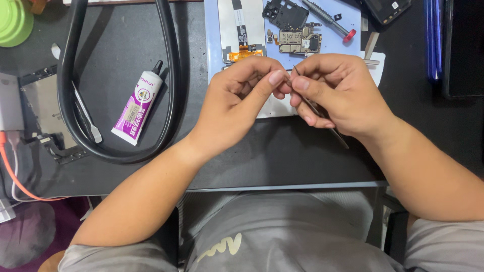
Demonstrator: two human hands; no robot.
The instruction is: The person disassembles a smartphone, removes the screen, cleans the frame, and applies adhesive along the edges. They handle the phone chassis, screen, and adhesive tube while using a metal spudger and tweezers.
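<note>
My right hand grips thin metal tweezers, their tips pointing up-left toward my left thumb. My left hand is curled with thumb and fingers pinched together at the tweezer tips; whatever it pinches is too small to see. Both hands hover over the near edge of a light blue work mat. On the mat lie an opened phone panel with an orange flex cable, a small circuit board and a black plastic cover.
A white and purple glue tube lies left, inside a loop of thick black hose. A red-capped screwdriver rests on the mat. A metal spudger, orange cable, green lid and black desk edge are nearby.
</note>
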